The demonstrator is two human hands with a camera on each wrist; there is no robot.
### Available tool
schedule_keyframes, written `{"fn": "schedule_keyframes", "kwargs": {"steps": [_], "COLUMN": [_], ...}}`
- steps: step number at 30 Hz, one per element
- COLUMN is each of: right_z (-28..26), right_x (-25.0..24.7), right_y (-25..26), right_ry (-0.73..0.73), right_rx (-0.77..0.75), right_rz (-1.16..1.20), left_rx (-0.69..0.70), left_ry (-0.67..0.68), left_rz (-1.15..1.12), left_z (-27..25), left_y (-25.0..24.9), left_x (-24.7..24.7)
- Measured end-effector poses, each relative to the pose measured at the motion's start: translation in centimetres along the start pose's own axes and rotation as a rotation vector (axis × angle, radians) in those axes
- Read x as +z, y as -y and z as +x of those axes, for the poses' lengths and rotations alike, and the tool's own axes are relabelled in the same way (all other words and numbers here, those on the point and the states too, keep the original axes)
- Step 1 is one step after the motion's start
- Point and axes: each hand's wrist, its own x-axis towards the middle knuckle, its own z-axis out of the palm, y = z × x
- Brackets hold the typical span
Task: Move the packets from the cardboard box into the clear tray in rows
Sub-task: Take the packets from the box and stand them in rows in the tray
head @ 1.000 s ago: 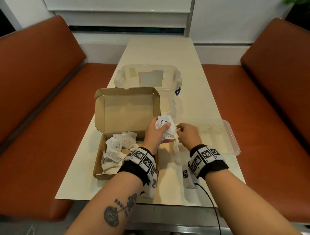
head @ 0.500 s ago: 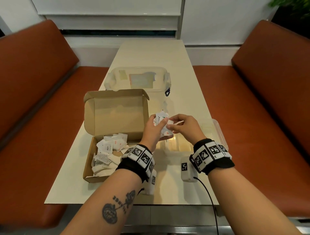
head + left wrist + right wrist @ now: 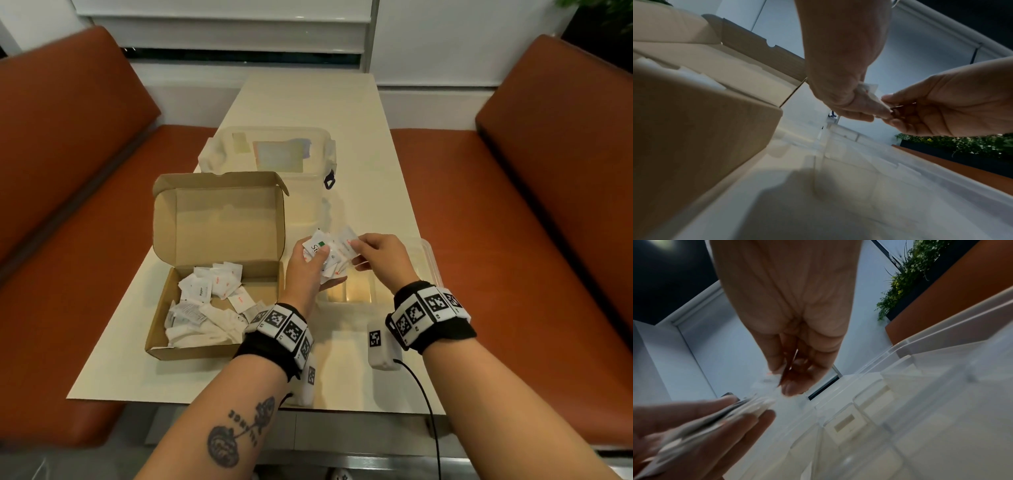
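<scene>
Holding: left hand [image 3: 310, 270] grips a fanned bunch of packets [image 3: 322, 255], thumb on top, above the tray's near-left corner.
Pinching: right hand [image 3: 380, 258] nips one packet [image 3: 347, 245] at the bunch's right edge.
Box [image 3: 219, 274]: brown cardboard, lid upright, loose white paper packets heaped inside; just left of the tray.
Tray [image 3: 432, 270]: clear plastic, shallow, rimmed, divided; mostly hidden by hands.
Bin [image 3: 274, 154]: lidded translucent plastic, behind the box.
Table [image 3: 370, 144]: cream, smooth, rectangular; open surface beyond the tray.
</scene>
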Motion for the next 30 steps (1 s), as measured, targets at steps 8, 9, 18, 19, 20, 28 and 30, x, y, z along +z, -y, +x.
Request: {"fn": "schedule_keyframes", "kwargs": {"steps": [8,9,18,19,20,28,30], "right_z": [2.4,2.6,3.8,3.9,4.0,3.2,3.2], "right_x": [-0.7,-0.5,0.9,0.9,0.9,1.5,1.5], "right_y": [-1.4,-1.7,-2.9,-3.1,-3.3,-4.3,-4.2], "right_ry": [-0.087,-0.057,-0.017,-0.014,-0.012,-0.103,-0.125], "right_rx": [-0.019,-0.014,-0.020,-0.025,-0.030,-0.039,-0.040], "right_rz": [-0.527,-0.587,-0.879,-0.898,-0.913,-0.885,-0.869], "left_rx": [0.010,0.004,-0.009,0.000,0.008,-0.035,-0.035], "left_ry": [-0.115,-0.113,-0.090,-0.088,-0.082,-0.001,-0.003], "left_rz": [-0.101,-0.105,-0.057,-0.036,-0.016,-0.032,-0.010], "left_z": [0.3,0.4,1.3,1.4,1.5,1.8,1.9], "left_y": [-0.7,-0.8,-1.0,-1.0,-0.9,-0.1,0.1], "left_x": [-1.2,-1.3,-1.6,-1.7,-1.7,-1.9,-1.9]}}
